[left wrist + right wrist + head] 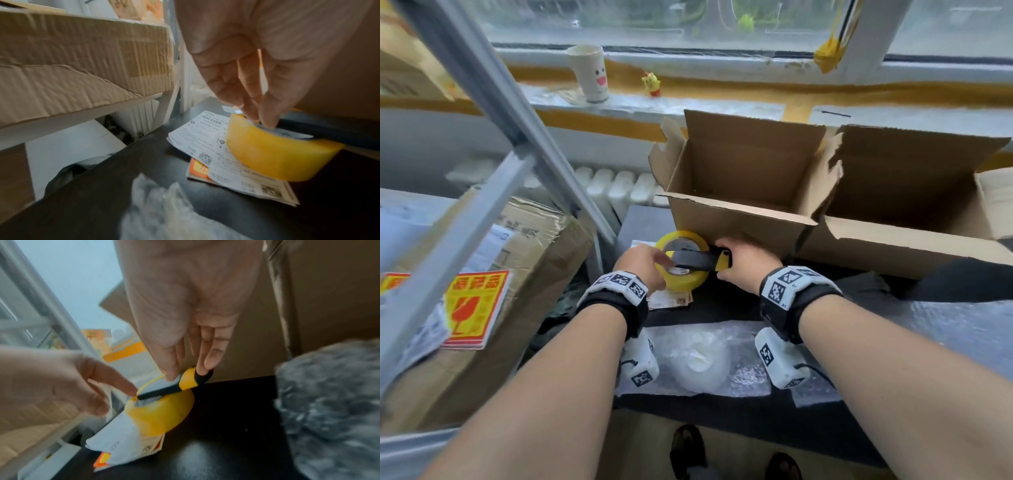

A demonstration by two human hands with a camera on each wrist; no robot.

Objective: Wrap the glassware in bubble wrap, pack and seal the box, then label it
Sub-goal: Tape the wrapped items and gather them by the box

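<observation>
Item: tape roll (pixel 683 260), yellow, lying flat on shipping papers (pixel 207 152) on the dark counter (pixel 107 186), just in front of the open box (pixel 743 192).

Item: utility knife (pixel 702 260), black and yellow, resting across the roll's top.

Left hand (pixel 643 265): fingers (pixel 267 113) are touching down on the roll's rim, loosely extended, not gripping.

Right hand (pixel 744 265): fingertips (pixel 211 358) are reaching the knife's yellow end, nearly straight; not yet closed around it.

Glassware: wrapped bundle (pixel 697 359) is sitting on bubble wrap near the counter's front edge.

Step, as judged: fetching tape and knife to secure the wrapping. Next move calls for lifting the knife clear, then the roll.

Room: tight, with the box wall behind and the counter's left edge beside the papers.
</observation>
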